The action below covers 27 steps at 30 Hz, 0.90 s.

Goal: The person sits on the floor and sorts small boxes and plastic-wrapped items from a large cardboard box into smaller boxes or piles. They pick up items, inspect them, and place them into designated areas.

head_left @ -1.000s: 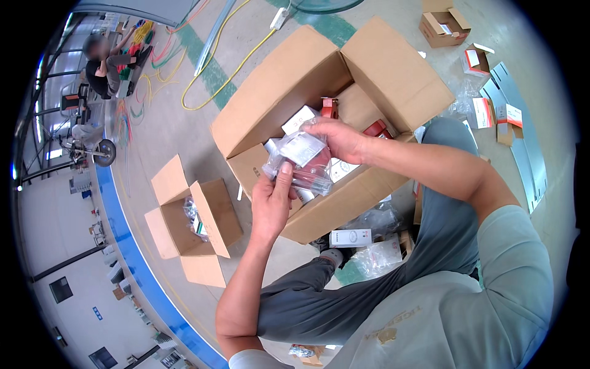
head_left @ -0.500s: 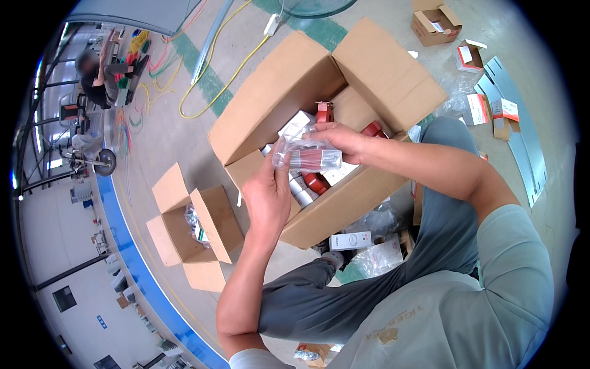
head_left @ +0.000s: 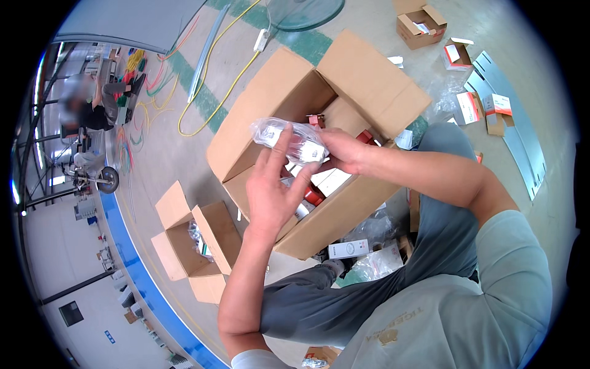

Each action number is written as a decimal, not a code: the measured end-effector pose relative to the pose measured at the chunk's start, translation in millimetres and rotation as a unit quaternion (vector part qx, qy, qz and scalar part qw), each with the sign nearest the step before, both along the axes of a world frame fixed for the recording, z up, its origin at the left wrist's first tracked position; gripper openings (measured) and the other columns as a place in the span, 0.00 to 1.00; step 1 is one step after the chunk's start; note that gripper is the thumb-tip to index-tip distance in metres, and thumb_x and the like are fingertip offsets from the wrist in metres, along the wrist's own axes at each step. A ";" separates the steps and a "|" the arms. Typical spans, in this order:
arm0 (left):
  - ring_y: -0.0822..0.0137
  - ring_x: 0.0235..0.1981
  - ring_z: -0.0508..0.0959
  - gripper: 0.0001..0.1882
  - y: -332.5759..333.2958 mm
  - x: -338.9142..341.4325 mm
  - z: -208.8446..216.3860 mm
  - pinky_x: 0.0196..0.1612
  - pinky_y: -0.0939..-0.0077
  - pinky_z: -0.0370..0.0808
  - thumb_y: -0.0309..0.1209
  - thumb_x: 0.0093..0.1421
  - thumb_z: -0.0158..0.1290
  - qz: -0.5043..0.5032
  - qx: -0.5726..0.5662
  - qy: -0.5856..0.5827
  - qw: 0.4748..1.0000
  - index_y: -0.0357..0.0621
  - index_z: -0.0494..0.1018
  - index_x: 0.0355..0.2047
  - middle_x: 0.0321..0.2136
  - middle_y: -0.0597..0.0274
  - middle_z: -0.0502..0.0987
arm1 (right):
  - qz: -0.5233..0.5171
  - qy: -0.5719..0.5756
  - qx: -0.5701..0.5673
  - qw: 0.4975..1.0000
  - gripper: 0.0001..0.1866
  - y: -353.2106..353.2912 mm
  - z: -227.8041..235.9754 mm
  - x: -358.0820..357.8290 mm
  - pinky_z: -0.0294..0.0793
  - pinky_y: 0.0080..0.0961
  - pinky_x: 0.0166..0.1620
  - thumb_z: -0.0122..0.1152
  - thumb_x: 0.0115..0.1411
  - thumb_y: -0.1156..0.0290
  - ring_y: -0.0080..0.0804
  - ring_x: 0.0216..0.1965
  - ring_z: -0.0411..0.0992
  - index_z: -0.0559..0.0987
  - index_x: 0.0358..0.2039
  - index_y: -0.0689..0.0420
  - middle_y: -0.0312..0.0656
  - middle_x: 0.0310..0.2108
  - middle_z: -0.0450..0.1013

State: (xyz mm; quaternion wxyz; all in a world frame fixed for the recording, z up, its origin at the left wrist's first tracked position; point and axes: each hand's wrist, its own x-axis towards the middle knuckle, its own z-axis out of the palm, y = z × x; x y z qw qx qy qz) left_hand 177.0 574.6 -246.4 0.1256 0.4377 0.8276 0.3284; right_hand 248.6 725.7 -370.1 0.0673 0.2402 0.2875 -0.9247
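Over the big open carton (head_left: 329, 227) I hold a clear plastic bag (head_left: 308, 145) with a white and dark red part inside. The exact kind of part cannot be made out through the wrinkled film. My left hand (head_left: 270, 192) clasps the bag from the near left, fingers on its top and thumb at its lower edge. At the bag's right end, my right hand (head_left: 345, 151) grips it, with some fingers hidden behind. Below in the carton lie white boxes (head_left: 332, 178) and red parts (head_left: 314, 195), partly covered by my hands.
A smaller open carton (head_left: 222, 230) stands at the left. By my legs lie a white box (head_left: 348, 248) and crumpled plastic film (head_left: 380, 261). Small open boxes (head_left: 421, 27) and grey metal strips (head_left: 522, 144) are at the right. A yellow cable (head_left: 228, 101) crosses the floor; another person (head_left: 98, 111) sits far left.
The bag has been turned and tilted between my hands, so its white end now faces me. My left hand's fingers have shifted over its top. The view has moved slightly.
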 end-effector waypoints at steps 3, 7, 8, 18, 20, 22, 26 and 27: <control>0.60 0.31 0.82 0.26 -0.3 3.2 -9.9 0.35 0.67 0.80 0.29 0.60 0.68 -0.052 0.007 0.061 0.997 0.50 0.79 0.60 0.35 0.53 0.82 | -0.022 -0.018 0.031 0.999 0.17 5.8 3.3 -3.3 0.87 0.45 0.48 0.56 0.73 0.55 0.32 0.46 0.78 0.81 0.54 0.50 0.37 0.48 0.78; 0.62 0.34 0.82 0.11 2.3 8.9 -11.0 0.37 0.69 0.79 0.24 0.62 0.64 -0.050 0.024 0.064 0.996 0.41 0.83 0.46 0.34 0.52 0.81 | -0.027 -0.013 0.013 0.999 0.20 3.2 -2.4 0.9 0.87 0.43 0.47 0.57 0.73 0.50 0.31 0.45 0.78 0.81 0.54 0.50 0.37 0.46 0.79; 0.64 0.34 0.82 0.09 2.8 7.3 -12.7 0.38 0.71 0.78 0.24 0.63 0.64 -0.045 0.051 0.037 0.997 0.39 0.83 0.44 0.34 0.53 0.81 | -0.028 -0.011 0.024 0.999 0.24 3.6 2.7 2.8 0.86 0.42 0.46 0.56 0.73 0.49 0.32 0.46 0.78 0.80 0.54 0.56 0.37 0.46 0.79; 0.76 0.34 0.77 0.10 20.6 -6.2 3.0 0.42 0.79 0.75 0.32 0.73 0.57 0.090 0.138 -0.205 0.965 0.35 0.78 0.45 0.32 0.66 0.79 | -0.028 0.036 0.602 0.797 0.21 62.5 -20.4 -18.8 0.77 0.30 0.36 0.63 0.70 0.53 0.26 0.36 0.78 0.81 0.37 0.63 0.40 0.36 0.78; 0.75 0.34 0.77 0.10 11.9 -7.7 6.6 0.42 0.79 0.75 0.32 0.73 0.57 0.098 0.176 -0.195 0.960 0.36 0.78 0.45 0.33 0.66 0.79 | 0.082 0.013 0.539 0.838 0.20 69.2 27.8 -19.0 0.77 0.27 0.38 0.65 0.70 0.56 0.21 0.35 0.77 0.82 0.39 0.64 0.36 0.33 0.79; 0.76 0.33 0.76 0.10 20.3 -5.3 18.7 0.41 0.81 0.74 0.30 0.73 0.58 0.086 0.231 -0.191 0.950 0.34 0.78 0.45 0.31 0.66 0.78 | 0.009 0.116 0.486 0.866 0.18 74.8 30.1 -19.7 0.77 0.26 0.38 0.67 0.68 0.58 0.20 0.35 0.76 0.82 0.38 0.64 0.35 0.31 0.79; 0.76 0.35 0.78 0.10 -13.9 -23.0 49.9 0.43 0.79 0.76 0.28 0.70 0.60 -0.035 0.076 -0.327 0.941 0.35 0.79 0.47 0.32 0.65 0.81 | 0.053 0.179 0.426 0.885 0.16 63.8 31.7 -19.4 0.76 0.26 0.37 0.69 0.67 0.60 0.18 0.33 0.74 0.81 0.35 0.62 0.35 0.30 0.78; 0.76 0.35 0.79 0.10 -27.9 -24.8 56.9 0.43 0.80 0.76 0.28 0.69 0.60 -0.084 -0.028 -0.372 0.924 0.36 0.79 0.47 0.33 0.65 0.81 | 0.097 0.169 0.431 0.881 0.16 61.6 29.7 -17.1 0.75 0.26 0.36 0.69 0.67 0.59 0.18 0.33 0.73 0.81 0.36 0.62 0.35 0.30 0.78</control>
